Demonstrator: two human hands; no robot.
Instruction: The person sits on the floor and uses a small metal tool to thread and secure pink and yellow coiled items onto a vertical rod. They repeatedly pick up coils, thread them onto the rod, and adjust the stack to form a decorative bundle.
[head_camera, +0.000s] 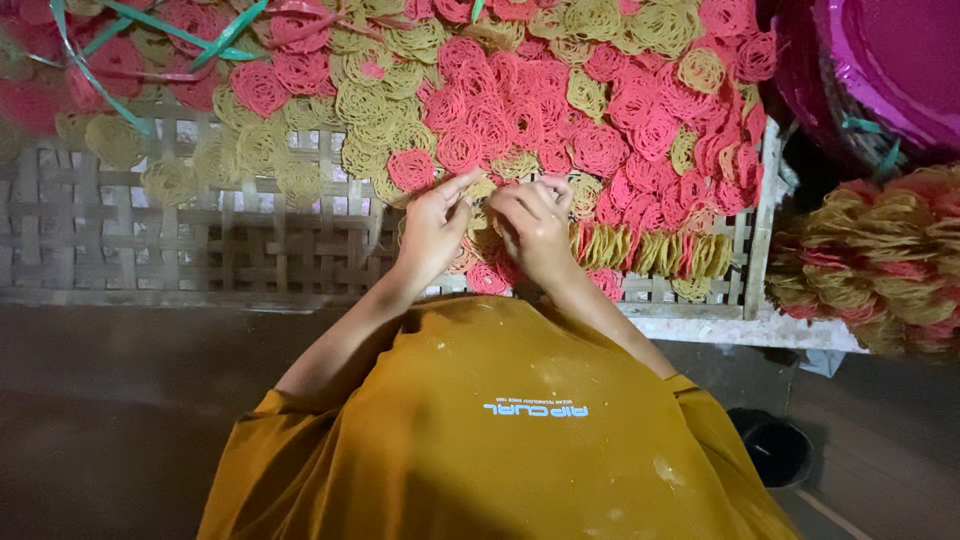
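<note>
- My left hand (432, 232) sits at the near edge of the spread of crackers, fingers curled in and the thumb stretched up toward a pink coil, pinching at the yellowish noodle-like discs (483, 222) that lie between my two hands.
- My right hand (535, 228) is just beside it, knuckles bent, fingertips pressed down onto the same small clump; both hands are grasping at it, neither one lies slack (how much each one actually holds I cannot tell, the fingers cover it).
- The clump lies straight ahead of both hands, in the gap between them, so neither hand is clearly nearer; it touches both.
- Just to the right of my right hand a row of discs stands on edge (660, 252), packed side by side, the row running left to right along the near rim of the tray.
- The discs themselves are round, flat tangles of thin strands, some pink (600, 140), some pale yellow (370, 110), overlapping loosely in a single thick layer.
- They rest on a woven bamboo tray (150, 250), whose near left part shows its bare lattice.
- Further out: green plastic strips (215, 40) lie across the far left, a bundled stack of the same discs (880, 260) sits off to the right, well apart from my hands, and a magenta tub (890, 60) stands beyond it.
</note>
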